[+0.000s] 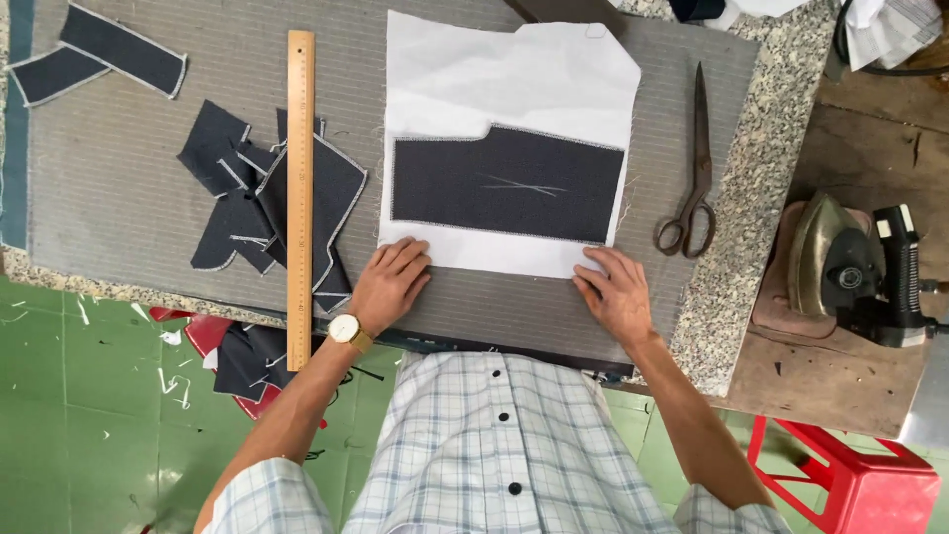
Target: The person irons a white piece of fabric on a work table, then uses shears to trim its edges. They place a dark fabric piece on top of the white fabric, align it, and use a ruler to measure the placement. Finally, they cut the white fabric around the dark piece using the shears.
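Cloth (504,148), mid frame, lies under flat open left hand (388,282) and right hand (615,292), gripping nothing; a push could wrinkle it.

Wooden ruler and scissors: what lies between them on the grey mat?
In the head view, between the wooden ruler and scissors lies the white fabric piece with a dark panel on it.

Bright, even daylight-like light from above, no harsh glare. Soft short shadows under the long wooden ruler (300,198) and the dark metal scissors (695,168). The white paper pattern sheet (494,79) is near blown out, little surface detail. Focus sharp across the grey ribbed table pad (129,198); slight softness and wide-angle stretch at the frame corners, green tiled floor (89,415) dimmer.
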